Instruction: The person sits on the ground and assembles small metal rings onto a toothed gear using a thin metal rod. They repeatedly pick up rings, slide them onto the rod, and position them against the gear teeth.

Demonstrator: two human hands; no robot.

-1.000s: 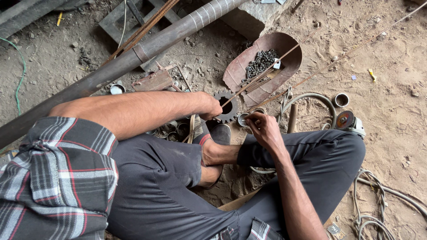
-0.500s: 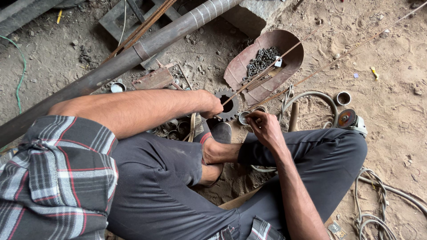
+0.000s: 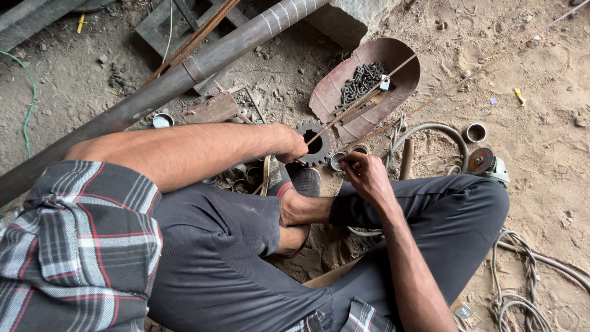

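I sit on the dirt ground with my legs folded. My left hand point(image 3: 289, 143) grips the edge of a dark toothed sprocket point(image 3: 314, 142) standing on the ground in front of my foot. My right hand point(image 3: 364, 173) is just right of it, fingers pinched at a small metal ring point(image 3: 337, 162); what it pinches is too small to tell. A thin rusty rod point(image 3: 362, 98) runs from the sprocket up to the right, across a rusty metal pan point(image 3: 402, 67) that holds several dark bolts point(image 3: 361, 81).
A long steel pipe point(image 3: 184, 77) lies diagonally at upper left. Short metal ring pieces point(image 3: 474, 132) and an angle grinder point(image 3: 485, 163) lie to the right, with coiled cable point(image 3: 516, 295) at lower right. A stone block point(image 3: 350, 18) sits at the top.
Both hands stay at the sprocket and ring; the right hand's fingers have shifted only slightly. The view has drifted a little.
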